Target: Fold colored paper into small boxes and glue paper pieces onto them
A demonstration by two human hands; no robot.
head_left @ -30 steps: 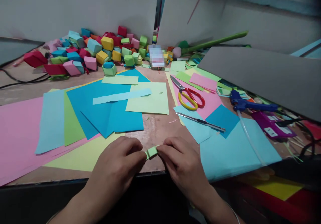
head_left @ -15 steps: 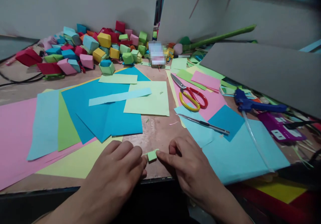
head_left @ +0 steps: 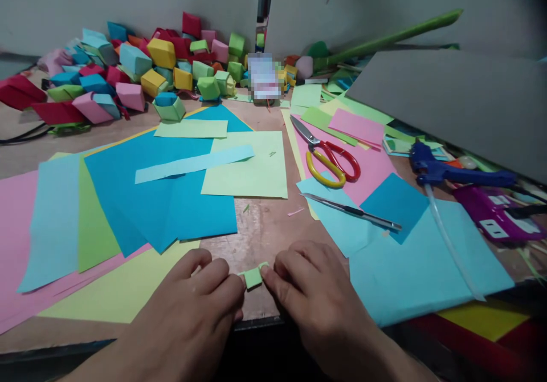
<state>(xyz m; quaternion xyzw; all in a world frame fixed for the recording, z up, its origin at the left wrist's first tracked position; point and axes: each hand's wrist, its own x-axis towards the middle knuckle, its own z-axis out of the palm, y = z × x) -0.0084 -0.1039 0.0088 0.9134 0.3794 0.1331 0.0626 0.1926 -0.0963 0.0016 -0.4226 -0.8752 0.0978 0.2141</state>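
Observation:
A small folded piece of light green paper [head_left: 253, 279] lies near the front edge of the table, between my two hands. My left hand [head_left: 200, 296] is closed, its thumb and forefinger pinching the paper's left end. From the other side, my right hand [head_left: 318, 293] grips the right end between thumb and curled fingers. The fingertips hide both ends of the piece, while its flat middle shows. Beyond the hands lie a pale green sheet [head_left: 256, 179], a light blue strip [head_left: 194, 164] and blue sheets [head_left: 123, 188].
Scissors [head_left: 327, 157] and a craft knife [head_left: 354, 211] lie on coloured paper to the right. A blue glue gun [head_left: 453, 172] rests beside a purple box [head_left: 496, 214]. Folded paper blocks [head_left: 162, 54] are heaped at the back left, and a grey board [head_left: 448, 108] leans at the right.
The camera view has shifted and come a little closer to the table. My right fingers have curled in more against the green paper; both hands still hold its ends.

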